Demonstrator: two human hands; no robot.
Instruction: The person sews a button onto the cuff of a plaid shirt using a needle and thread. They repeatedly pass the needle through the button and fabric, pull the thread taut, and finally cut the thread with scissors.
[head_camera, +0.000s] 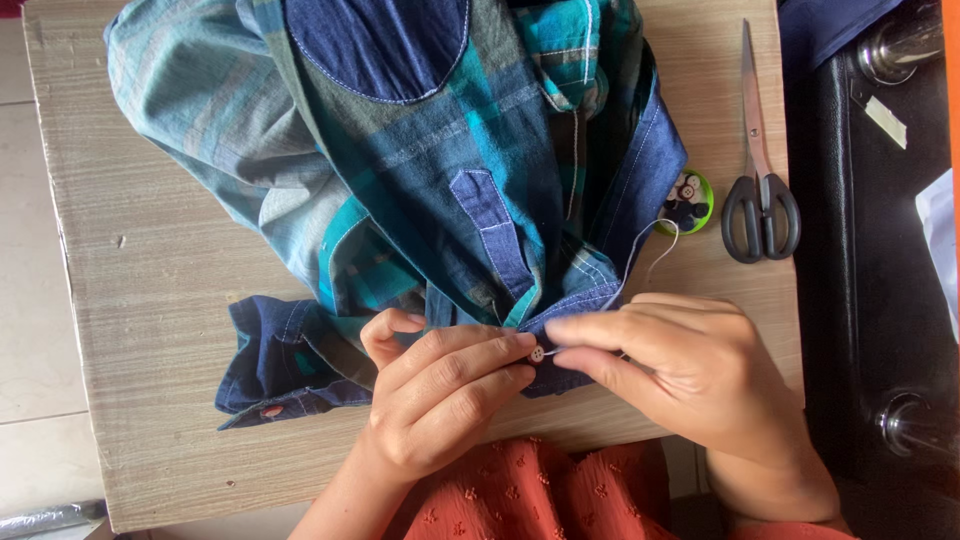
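Head view: left hand (440, 395) pinches small round button (537, 353); right hand (690, 365) pinches plaid shirt (430, 170).

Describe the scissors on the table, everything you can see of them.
The scissors lie flat on the wooden table, near its right edge, shut, with the blades pointing away from the person and the handles toward them. The blades look like bare metal; the two loop handles are dark grey, likely plastic. Neither hand touches them. A small round green container of buttons sits just left of the handles, and the right hand works below, at the shirt.
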